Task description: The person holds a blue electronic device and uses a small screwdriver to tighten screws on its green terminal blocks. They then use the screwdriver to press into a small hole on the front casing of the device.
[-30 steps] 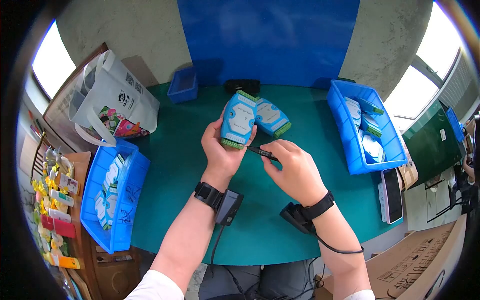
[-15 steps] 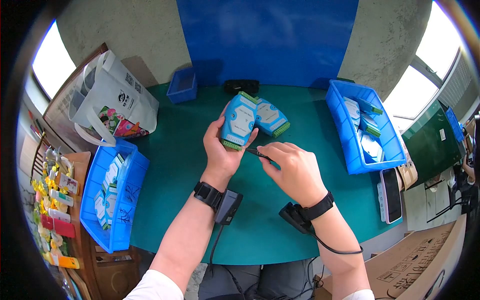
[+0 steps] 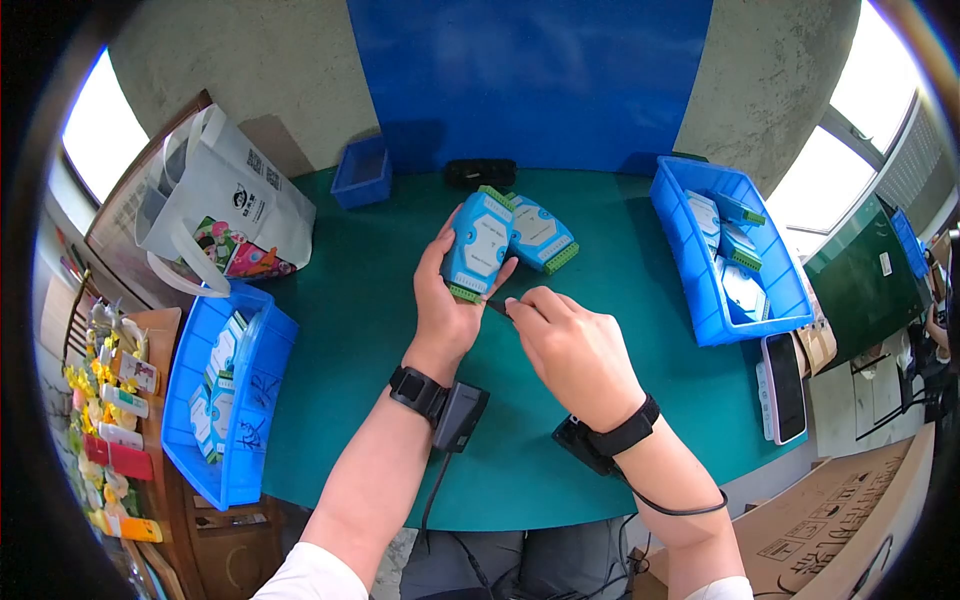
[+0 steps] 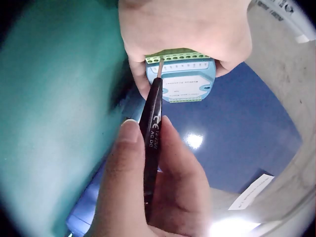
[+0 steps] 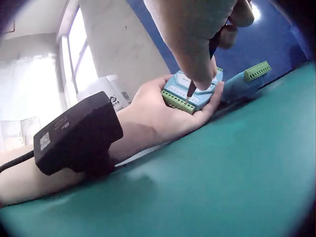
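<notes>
Standing at the far left, a white bag (image 3: pixel 250 190) with a colourful print is behind the left bin (image 3: pixel 245 440), which is blue and holds several blue-and-white boxes. Next comes a small blue tray (image 3: pixel 362 180) near the back of the green table (image 3: pixel 350 330). The left hand (image 3: pixel 445 310) has its fingers and thumb curled round the held box (image 3: pixel 480 240), over the table, green strip (image 4: pixel 190 55) towards the person. A spare box (image 3: pixel 541 236) lies just to its right. The right hand (image 3: pixel 580 345) pinches a black screwdriver (image 4: pixel 152 111) between thumb and fingers, its tip touching that strip. Farther right, the right bin (image 3: pixel 712 312) holds more boxes, with a phone (image 3: pixel 785 385) beside its near end.
</notes>
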A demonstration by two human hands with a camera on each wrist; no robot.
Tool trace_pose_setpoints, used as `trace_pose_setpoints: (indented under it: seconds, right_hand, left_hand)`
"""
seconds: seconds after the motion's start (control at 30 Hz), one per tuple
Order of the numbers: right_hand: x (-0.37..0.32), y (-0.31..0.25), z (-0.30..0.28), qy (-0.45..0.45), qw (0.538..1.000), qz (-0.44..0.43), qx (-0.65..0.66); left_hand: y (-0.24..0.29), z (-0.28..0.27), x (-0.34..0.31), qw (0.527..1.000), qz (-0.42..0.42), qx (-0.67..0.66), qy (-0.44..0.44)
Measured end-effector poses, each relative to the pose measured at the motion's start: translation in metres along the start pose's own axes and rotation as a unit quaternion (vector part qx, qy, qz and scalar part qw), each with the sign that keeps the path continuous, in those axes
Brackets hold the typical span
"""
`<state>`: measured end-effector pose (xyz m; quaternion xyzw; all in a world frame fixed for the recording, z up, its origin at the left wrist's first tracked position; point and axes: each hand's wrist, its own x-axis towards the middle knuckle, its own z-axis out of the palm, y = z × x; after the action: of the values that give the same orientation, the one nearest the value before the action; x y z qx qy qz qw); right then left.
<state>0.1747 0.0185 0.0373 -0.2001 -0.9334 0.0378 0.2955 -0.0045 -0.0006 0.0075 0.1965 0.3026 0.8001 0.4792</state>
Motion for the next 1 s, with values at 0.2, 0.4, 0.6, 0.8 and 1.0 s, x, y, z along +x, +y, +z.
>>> trace_pose_setpoints:
  seconds: [0.2,0.4,0.6,0.8,1.0]
  right_hand:
    - [0.0006,-0.0044,-0.0033,-0.015,1.0,0.009,-0.024]
    - [-0.0011,-0.004,-0.0011,-0.021,0.999,0.004,-0.03]
    - [-0.0025,-0.0042,0.0042,-0.029,0.999,0.026,0.008]
    - [-0.0035,-0.0035,0.0037,-0.019,0.996,0.057,0.066]
    - [-0.0034,0.0004,0.0035,-0.028,0.988,0.059,0.143]
  left_hand:
    - [-0.0012,0.0009,0.0,1.0,-0.003,0.024,-0.004]
    - [-0.0016,0.003,-0.002,0.998,0.006,0.053,-0.013]
    - [0.0001,0.0035,-0.0028,0.998,0.006,0.054,-0.016]
    - [0.0005,0.0056,-0.0047,0.997,-0.004,0.065,-0.039]
    - [0.0003,0.0056,-0.0056,0.999,-0.016,0.04,-0.028]
